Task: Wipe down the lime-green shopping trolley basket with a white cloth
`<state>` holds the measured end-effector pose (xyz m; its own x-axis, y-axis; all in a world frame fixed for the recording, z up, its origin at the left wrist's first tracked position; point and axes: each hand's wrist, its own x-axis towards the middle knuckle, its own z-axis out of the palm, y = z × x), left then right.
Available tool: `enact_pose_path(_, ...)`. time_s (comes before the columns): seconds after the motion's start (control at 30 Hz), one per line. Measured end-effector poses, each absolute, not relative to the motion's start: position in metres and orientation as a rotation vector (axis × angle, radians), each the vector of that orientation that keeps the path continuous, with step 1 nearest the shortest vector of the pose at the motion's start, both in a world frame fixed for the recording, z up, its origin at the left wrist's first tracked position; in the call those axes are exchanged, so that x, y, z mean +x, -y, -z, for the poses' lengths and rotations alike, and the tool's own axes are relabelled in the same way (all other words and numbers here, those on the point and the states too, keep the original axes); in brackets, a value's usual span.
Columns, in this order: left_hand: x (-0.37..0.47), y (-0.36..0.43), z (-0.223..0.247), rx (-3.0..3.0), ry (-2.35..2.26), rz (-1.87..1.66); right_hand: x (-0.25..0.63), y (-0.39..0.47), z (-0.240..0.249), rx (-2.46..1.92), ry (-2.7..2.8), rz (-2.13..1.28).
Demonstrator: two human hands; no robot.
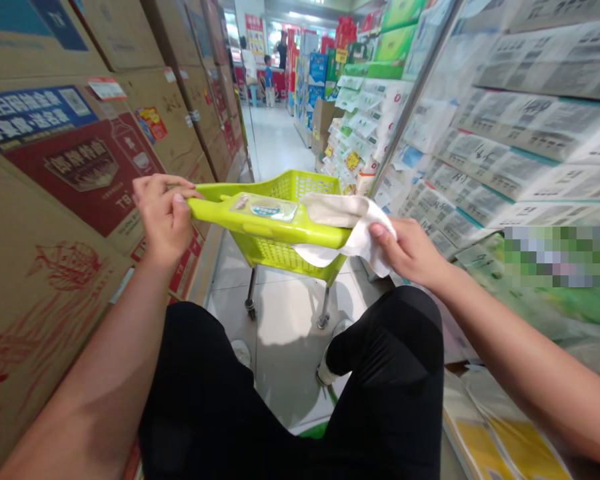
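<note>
I judge the cart (275, 231) could clip the boxes (93, 157) alongside if it rolls askew, and the cloth (369, 230) could slip if my grip loosens. On my feed the cart stands ahead, between my left hand (163, 215), clasping its handle (215, 213), and right hand (406, 247), pinching the cloth.

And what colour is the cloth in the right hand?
The cloth is white; it shows best in the head view.

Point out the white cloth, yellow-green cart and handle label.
White cloth (366, 235): head view, on its bunched folds.
Yellow-green cart (270, 255): head view, on the perforated basket wall nearest the camera.
Handle label (266, 210): head view, on its teal printed patch.
</note>
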<state>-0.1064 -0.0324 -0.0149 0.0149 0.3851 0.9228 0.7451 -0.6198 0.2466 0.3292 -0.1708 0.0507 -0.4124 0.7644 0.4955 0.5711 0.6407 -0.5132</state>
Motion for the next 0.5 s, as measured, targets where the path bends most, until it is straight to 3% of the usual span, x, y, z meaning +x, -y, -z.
enact_pose_path(0.13, -0.09, 0.043, 0.006, -1.837, 1.398, 1.724, 0.322, 0.173, -0.045, -1.028, 1.356, -0.976)
enact_pose_path(0.27, -0.014, 0.112, -0.018, -2.012, 1.272, 1.647, 0.322, 0.176, -0.034, -0.868, 0.903, -1.442)
enact_pose_path(0.37, 0.041, 0.159, -0.034, -2.308, 1.273, 1.396, 0.328, 0.181, -0.013, -0.81, 0.744, -1.5)
enact_pose_path(0.5, 0.064, 0.168, -0.036, -2.323, 1.431, 1.112, 0.347, 0.192, 0.024, -0.89, 0.762, -1.292)
